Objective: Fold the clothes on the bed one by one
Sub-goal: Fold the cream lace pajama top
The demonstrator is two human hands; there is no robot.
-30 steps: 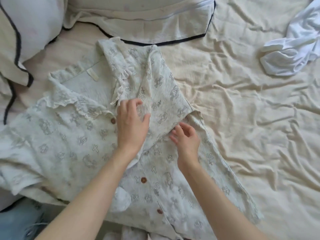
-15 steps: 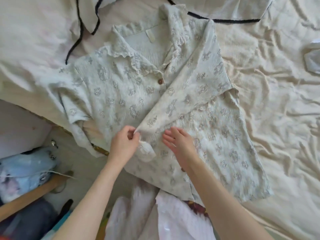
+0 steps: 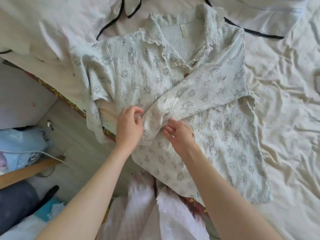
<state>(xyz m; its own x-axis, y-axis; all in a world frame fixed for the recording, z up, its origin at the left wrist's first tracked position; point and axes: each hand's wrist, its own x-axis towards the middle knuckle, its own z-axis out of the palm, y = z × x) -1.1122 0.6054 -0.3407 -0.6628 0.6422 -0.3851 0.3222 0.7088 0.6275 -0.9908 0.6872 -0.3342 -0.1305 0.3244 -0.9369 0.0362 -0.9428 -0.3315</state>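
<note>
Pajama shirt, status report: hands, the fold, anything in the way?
Left hand pinching folded-in sleeve end; right hand open, flat on pajama shirt. Other sleeve unfolded, draped over bed edge. Nothing blocking.

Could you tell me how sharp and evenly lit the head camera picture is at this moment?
Head view: soft, even daylight with no glare; the printed shirt and both hands, left hand and right hand, are fairly sharp; the bedding at upper left is motion-smeared; wide-angle bending shows toward the edges.

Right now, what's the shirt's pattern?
Pale shirt printed with small grey crosses and cartoon figures; head view.
</note>
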